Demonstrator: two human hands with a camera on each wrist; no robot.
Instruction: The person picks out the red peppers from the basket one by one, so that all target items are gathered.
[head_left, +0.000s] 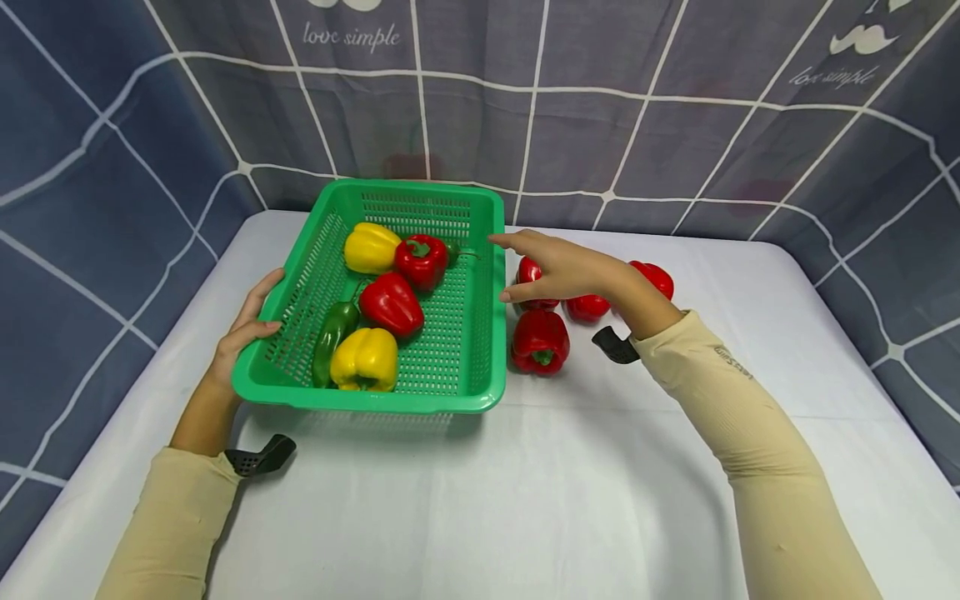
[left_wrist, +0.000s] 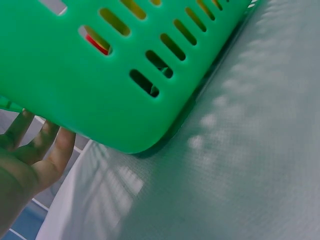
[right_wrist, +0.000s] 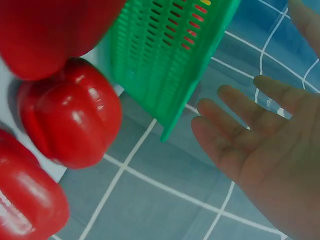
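A green plastic basket (head_left: 450, 402) rests on the white cloth. In it lie two yellow bell peppers (head_left: 365, 359), two red bell peppers (head_left: 392, 305), a long green chili pepper (head_left: 331, 340) and another green one partly hidden behind a red bell pepper. My left hand (head_left: 242, 333) is at the basket's left rim, its extended fingertips touching it in the left wrist view. My right hand (head_left: 558, 265) reaches over several loose red bell peppers (head_left: 541, 341) toward the right rim. Its fingers are spread and hold nothing; the right wrist view shows them apart from the basket.
The loose red bell peppers stand close to the basket's right side, partly hidden under my right hand and forearm; one (head_left: 654, 279) shows behind the forearm. A grey-blue curtain (head_left: 480, 125) with white lines encloses the white table (head_left: 480, 517) at the back and sides.
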